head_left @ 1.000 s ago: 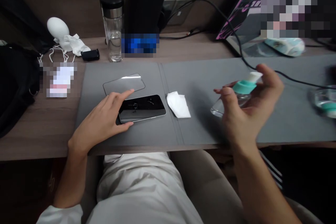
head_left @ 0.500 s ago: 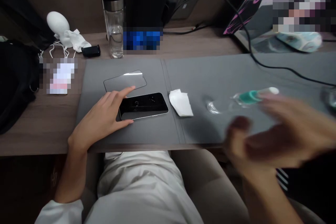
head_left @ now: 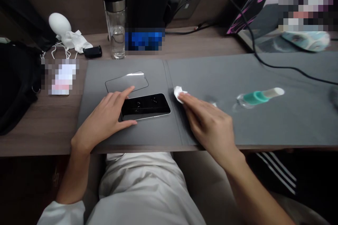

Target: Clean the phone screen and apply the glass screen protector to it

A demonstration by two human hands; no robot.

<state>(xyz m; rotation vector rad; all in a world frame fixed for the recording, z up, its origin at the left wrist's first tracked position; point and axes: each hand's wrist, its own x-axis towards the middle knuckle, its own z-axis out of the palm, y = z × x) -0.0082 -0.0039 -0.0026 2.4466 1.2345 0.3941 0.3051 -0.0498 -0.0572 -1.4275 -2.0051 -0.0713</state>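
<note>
A black-screened smartphone (head_left: 146,107) lies flat on the grey desk mat (head_left: 137,133), with small shiny wet-looking spots on its glass. My left hand (head_left: 105,116) grips its left end, thumb along the near edge and fingers along the far one. Just beyond the phone rests a clear screen protector (head_left: 126,80) with a dark border; my left index finger overlaps its near edge. To the right of the phone, my right hand (head_left: 210,121) has its fingers closed on a folded white tissue (head_left: 179,94), whose remainder is hidden under the hand.
A small bottle (head_left: 255,97) with a teal collar lies on its side at right. A clear cap (head_left: 213,104) is partly hidden behind my right hand. Behind stand a glass water bottle (head_left: 118,38) and a black cable (head_left: 280,67). A black bag (head_left: 18,84) sits at left.
My right hand has moved left, from beside the teal-collared bottle to the tissue, and has closed on it. My left hand stays on the smartphone.
</note>
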